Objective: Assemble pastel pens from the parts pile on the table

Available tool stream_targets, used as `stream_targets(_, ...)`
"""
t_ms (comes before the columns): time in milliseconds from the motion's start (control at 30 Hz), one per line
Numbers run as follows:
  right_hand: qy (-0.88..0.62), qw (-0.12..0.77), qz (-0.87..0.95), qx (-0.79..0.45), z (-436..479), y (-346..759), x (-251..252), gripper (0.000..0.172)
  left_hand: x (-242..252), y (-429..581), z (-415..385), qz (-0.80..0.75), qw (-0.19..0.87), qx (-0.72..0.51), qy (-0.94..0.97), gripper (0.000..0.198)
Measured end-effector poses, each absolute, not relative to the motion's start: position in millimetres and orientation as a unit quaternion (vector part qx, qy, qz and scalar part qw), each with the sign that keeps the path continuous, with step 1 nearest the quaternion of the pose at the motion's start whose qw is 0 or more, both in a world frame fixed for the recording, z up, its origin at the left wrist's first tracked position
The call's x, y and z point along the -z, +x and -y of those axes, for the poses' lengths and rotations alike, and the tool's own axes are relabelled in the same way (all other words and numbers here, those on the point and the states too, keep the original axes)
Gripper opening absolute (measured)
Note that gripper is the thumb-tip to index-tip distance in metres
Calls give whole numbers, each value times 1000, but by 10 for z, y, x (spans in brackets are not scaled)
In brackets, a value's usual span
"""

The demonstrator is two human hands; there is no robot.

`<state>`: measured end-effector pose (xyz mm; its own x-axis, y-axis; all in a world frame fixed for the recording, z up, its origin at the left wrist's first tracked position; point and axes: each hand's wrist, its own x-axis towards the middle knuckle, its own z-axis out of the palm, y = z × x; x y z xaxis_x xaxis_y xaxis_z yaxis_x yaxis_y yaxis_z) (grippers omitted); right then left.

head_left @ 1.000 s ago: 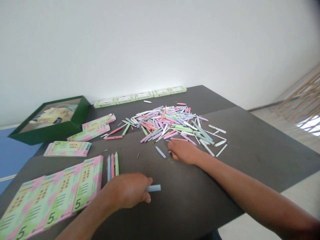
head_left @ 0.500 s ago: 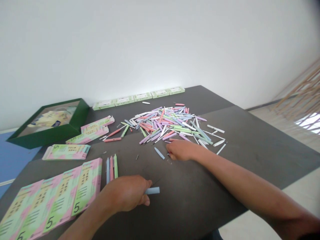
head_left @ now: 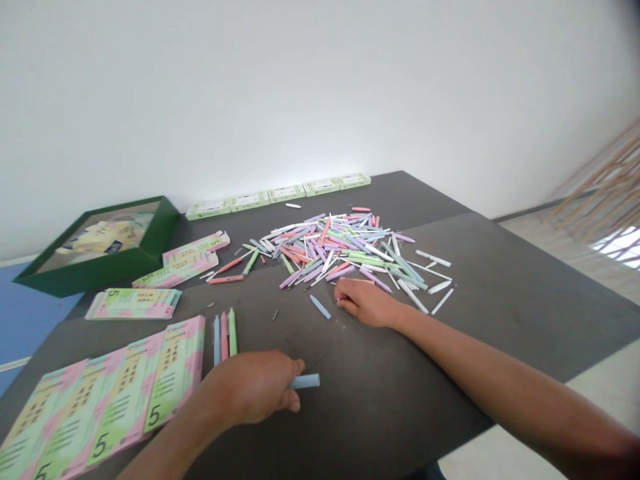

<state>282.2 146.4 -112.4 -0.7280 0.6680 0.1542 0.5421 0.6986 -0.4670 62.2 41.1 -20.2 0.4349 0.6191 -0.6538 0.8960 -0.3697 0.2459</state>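
Three pastel pens (head_left: 225,337), blue, pink and green, lie parallel on the dark grey tabletop (head_left: 500,313), just right of a set of pink-and-green printed cards (head_left: 175,373) marked with a 5. Left-hand grip (head_left: 253,388) is closed, fingers curled over a pale blue pen barrel (head_left: 306,381); the barrel lies low against the tabletop, one end showing past the fingertips and the rest hidden by the hand. Right-hand grip (head_left: 365,303) rests at the near edge of a loose heap of pastel pen parts (head_left: 340,250), fingers loosely together; cannot tell whether anything is pinched beneath them. A short pale blue pen part (head_left: 320,307) lies apart from the heap, just left of the right fingertips. Parts in the heap cross and overlap in pink, lilac, green, blue and white. Handling estimate: light, stiff, smooth plastic, probably quick to roll or slide on the tabletop. Best held by pinching mid-barrel between thumb and finger; the thinner white pieces may be more fragile, and lifting one from the heap may disturb its neighbours. Farther left stands an open dark green box (head_left: 163,227), with a row of pale green boxes (head_left: 285,194) along the far edge
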Motion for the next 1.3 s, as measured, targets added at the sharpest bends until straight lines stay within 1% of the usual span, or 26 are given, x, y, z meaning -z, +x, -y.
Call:
stream_targets(200,-344,141,912,-175,-1452,2819,1143,4,162,643,-415,-483,274,274,785,39)
stream_targets(500,-368,120,907,-166,-1444,2826,1104,8,200,623,-421,-487,280,262,785,42)
stream_targets(733,-358,134,907,-175,-1444,2849,1111,9,251,598,-419,-490,278,260,784,43)
stream_targets(967,-349,153,886,-266,-1534,2957,1073,21,261,592,-420,-493,282,259,781,40)
stream_targets(1133,-357,183,844,-355,-1598,2996,1012,19,277,591,-421,-486,275,257,789,40)
stream_targets(1200,-360,192,824,-394,-1610,2988,1016,21,277,596,-419,-485,276,258,789,38)
stream_targets(1300,-375,218,798,-417,-1633,2979,1053,22,270,611,-418,-482,286,255,788,37)
